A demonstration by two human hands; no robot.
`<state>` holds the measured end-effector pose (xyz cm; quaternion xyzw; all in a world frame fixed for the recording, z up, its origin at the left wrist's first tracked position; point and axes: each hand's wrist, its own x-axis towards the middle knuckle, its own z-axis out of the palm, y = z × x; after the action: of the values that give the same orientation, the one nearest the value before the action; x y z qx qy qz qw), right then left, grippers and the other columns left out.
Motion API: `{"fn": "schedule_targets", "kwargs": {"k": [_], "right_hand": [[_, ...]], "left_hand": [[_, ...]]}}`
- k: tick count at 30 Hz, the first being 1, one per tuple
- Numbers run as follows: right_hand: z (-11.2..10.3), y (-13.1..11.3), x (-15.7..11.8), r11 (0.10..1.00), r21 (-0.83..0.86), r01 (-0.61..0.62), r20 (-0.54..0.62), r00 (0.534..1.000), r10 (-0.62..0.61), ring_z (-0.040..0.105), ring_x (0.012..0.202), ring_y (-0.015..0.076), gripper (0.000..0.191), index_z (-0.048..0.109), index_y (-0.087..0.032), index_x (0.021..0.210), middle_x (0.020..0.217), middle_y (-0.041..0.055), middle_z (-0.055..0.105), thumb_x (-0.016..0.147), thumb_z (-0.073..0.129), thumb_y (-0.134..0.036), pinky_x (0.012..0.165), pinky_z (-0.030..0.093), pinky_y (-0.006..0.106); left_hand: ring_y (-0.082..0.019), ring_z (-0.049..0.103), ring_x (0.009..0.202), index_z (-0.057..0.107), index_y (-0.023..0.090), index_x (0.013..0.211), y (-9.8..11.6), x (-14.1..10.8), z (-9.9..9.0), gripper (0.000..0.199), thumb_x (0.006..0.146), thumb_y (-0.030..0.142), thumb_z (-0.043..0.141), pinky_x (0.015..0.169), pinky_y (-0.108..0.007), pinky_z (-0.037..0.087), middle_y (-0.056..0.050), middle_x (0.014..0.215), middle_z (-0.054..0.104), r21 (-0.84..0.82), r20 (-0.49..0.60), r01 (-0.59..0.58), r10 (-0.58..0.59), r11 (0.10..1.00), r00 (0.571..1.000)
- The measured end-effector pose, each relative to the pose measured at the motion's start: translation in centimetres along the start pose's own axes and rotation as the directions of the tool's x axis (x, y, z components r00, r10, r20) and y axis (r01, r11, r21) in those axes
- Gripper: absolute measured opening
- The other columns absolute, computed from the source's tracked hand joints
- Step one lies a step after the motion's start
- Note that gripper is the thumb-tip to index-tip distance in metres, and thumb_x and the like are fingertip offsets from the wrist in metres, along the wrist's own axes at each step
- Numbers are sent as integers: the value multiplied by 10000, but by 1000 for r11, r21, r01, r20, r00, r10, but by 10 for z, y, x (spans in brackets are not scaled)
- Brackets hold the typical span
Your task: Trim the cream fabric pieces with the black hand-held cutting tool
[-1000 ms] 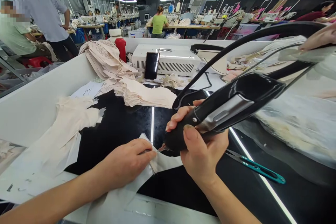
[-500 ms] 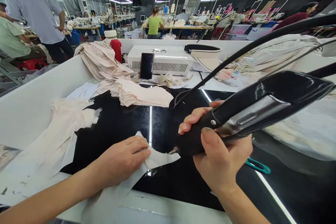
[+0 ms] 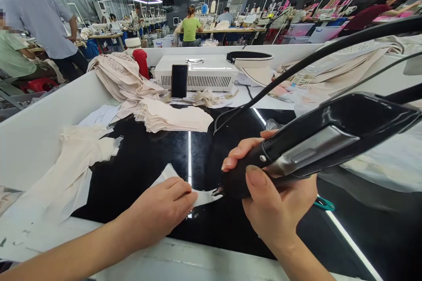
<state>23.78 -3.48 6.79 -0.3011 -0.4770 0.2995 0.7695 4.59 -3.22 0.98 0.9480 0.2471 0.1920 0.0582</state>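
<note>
My right hand [image 3: 273,197] is wrapped round a black handheld tool [image 3: 313,140] with a metal lever and a cable. The tool's small metal tip touches the right end of a white fabric piece [image 3: 206,197] on the glossy black tabletop [image 3: 138,175]. My left hand [image 3: 161,208] lies over the middle of that piece, fingers pressed together on it. One corner of the fabric sticks out beyond my left hand. Part of the piece is hidden under the palm.
Stacked cream fabric [image 3: 174,116] lies ahead, loose pieces [image 3: 75,153] at left. Behind are a phone [image 3: 179,81], a white vented box [image 3: 198,70] and a red bottle [image 3: 141,62]. A teal tool [image 3: 325,203] lies right. People sit and stand farther off.
My left hand has moved slightly right along the fabric, toward the tool tip. The fabric hanging over the front edge has been drawn away from there. The view has shifted slightly.
</note>
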Motion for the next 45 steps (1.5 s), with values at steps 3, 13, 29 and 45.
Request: {"fn": "schedule_targets", "kwargs": {"k": [3,13,29,45], "right_hand": [[2,1,1,1000,11,-17,-12,1000,17,648,586,136,421,631,-257,1070,809,-23,699,779,908,-381,465,550,266],[17,10,1,995,82,-55,34,998,52,618,547,125,393,576,-266,981,803,-34,692,786,892,-392,439,521,254],[27,16,2,995,85,-61,67,996,55,635,574,124,353,543,-265,973,809,-48,686,826,850,-359,520,561,264],[33,25,2,999,23,-32,93,995,29,645,602,126,256,552,-260,998,819,-47,681,848,757,-230,542,568,264]], "left_hand": [[-241,638,968,612,124,1144,0,-3,1,163,1036,93,494,854,-369,616,-90,1037,644,-13,-4,-6,6,1000,1000],[-229,621,993,615,113,1190,0,-3,3,209,1004,59,534,907,-369,612,-87,1059,647,-54,-16,7,-8,999,1000],[-208,598,915,639,147,1157,1,-2,1,199,1039,128,480,830,-334,598,-88,1011,619,-8,-77,28,-28,1000,997],[-212,587,840,626,150,1169,3,-2,2,198,1005,103,524,755,-329,581,-65,934,624,3,-63,35,-34,999,997]]}}
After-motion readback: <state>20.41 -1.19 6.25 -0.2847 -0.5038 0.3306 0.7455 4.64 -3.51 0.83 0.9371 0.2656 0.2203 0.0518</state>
